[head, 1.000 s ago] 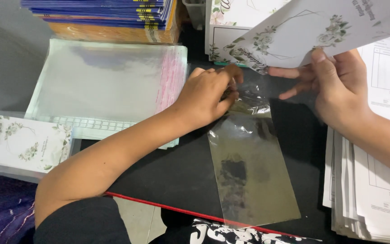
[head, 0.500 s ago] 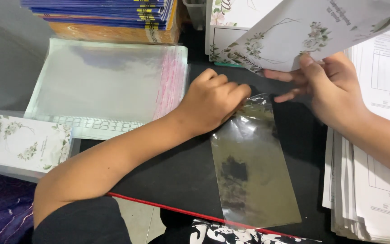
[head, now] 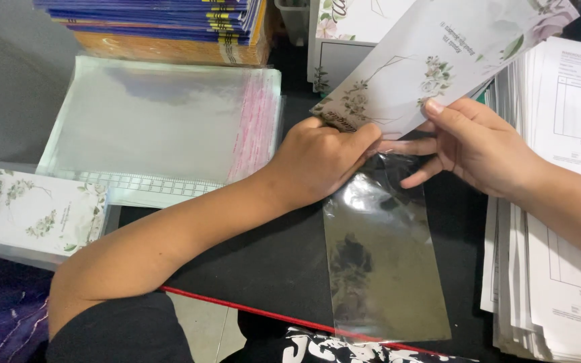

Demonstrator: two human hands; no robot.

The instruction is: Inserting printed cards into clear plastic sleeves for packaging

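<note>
- the left hand (head: pixel 321 161) lies curled on the upper end of a clear plastic sleeve (head: pixel 384 269), its fingers drawn together and pinching the sleeve's top edge against the black table (head: pixel 263 262).
- the clear plastic sleeve lies flat and lengthwise on the table, its lower end near the table's red front edge, its upper end crumpled under the 2 hands.
- the right hand (head: pixel 475 144) is clamped on a long floral card (head: pixel 432 64), thumb on top and fingers beneath; 2 of its fingers stretch toward the left hand, over the mouth of the sleeve.
- the floral card is tilted, its lower left corner touching the left hand's knuckles just above the sleeve's opening, its far end rising toward the upper right.
- whether the card's corner is already inside the sleeve cannot be told, since the left hand covers that spot.
- a stack of clear bags with pink strips (head: pixel 163 124) lies to the left of the left hand.
- another floral card in a wrapper (head: pixel 38 212) rests at the far left, well apart from the hands.
- a pile of printed white sheets (head: pixel 566 222) lies under the right forearm.
- a stack of blue and yellow booklets (head: pixel 163 23) lies at the top.
</note>
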